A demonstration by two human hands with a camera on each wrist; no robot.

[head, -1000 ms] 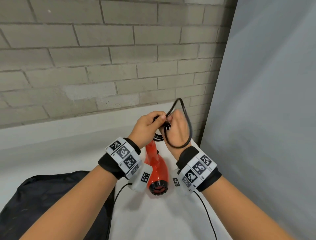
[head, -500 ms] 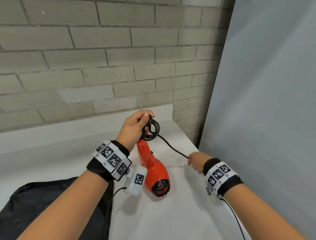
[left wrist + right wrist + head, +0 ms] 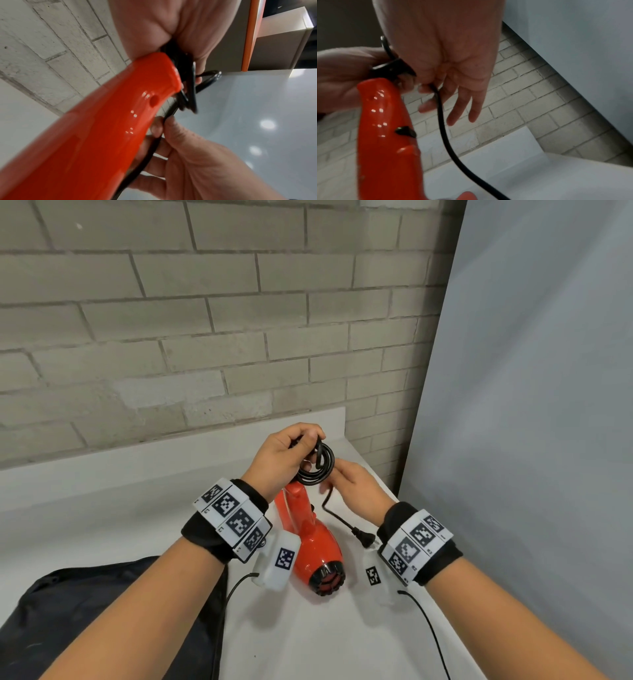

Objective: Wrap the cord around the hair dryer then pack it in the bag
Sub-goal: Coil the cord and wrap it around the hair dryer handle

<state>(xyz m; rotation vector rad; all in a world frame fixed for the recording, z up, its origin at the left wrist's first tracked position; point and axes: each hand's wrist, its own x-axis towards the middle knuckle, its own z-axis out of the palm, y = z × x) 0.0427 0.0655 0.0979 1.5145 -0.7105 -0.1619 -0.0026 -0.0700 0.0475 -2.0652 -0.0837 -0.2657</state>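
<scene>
Fingers of the left hand (image 3: 279,455) curl round black cord (image 3: 317,465) coiled at the handle end of the orange hair dryer (image 3: 310,537), which is held above the white table (image 3: 325,638), barrel toward the camera. Right hand (image 3: 356,489) pinches the loose cord beside the coil; its plug (image 3: 358,532) dangles. Black bag (image 3: 113,621) lies at the lower left.

A plain indoor test or recording space is indicated: painted brick wall (image 3: 205,320), grey backdrop panel (image 3: 531,371), bare white bench (image 3: 102,508).
</scene>
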